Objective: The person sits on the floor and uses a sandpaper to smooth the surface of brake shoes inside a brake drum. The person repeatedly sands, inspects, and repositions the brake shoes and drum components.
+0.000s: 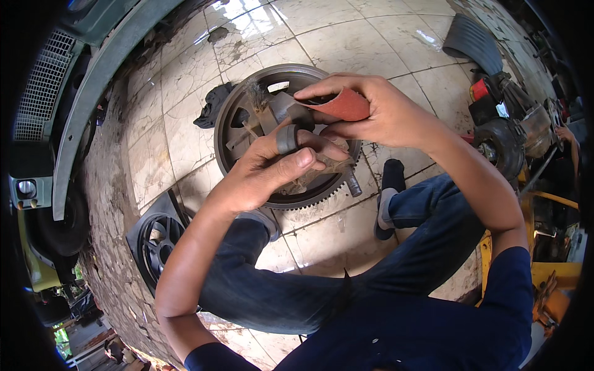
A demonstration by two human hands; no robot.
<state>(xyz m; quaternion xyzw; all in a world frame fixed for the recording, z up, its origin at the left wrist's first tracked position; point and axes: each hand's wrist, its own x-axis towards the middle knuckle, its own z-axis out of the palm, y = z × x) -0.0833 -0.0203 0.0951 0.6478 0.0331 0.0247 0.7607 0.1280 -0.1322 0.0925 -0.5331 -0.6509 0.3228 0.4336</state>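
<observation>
My left hand [250,179] is closed on a grey metal ring [286,140], its thumb bent toward the curled fingers. Whether any finger passes through the ring I cannot tell. A curled piece of red sandpaper [349,105] is gripped in my right hand [396,120], close beside the left. Below both hands a large toothed flywheel [224,145] lies on the floor, partly covered by them. On it rest a brush with frayed dark bristles [255,94], a dirty cloth [334,166] and several metal parts, one a short rod [354,184] jutting past the rim.
A black cloth [213,105] lies left of the flywheel on the tiled floor [346,46]. Nearer me is a black square-framed round part [158,238]. A vehicle front [46,86] stands at far left. A ribbed dark mat [473,43], machinery [510,123] and another person's arm [568,137] are at right.
</observation>
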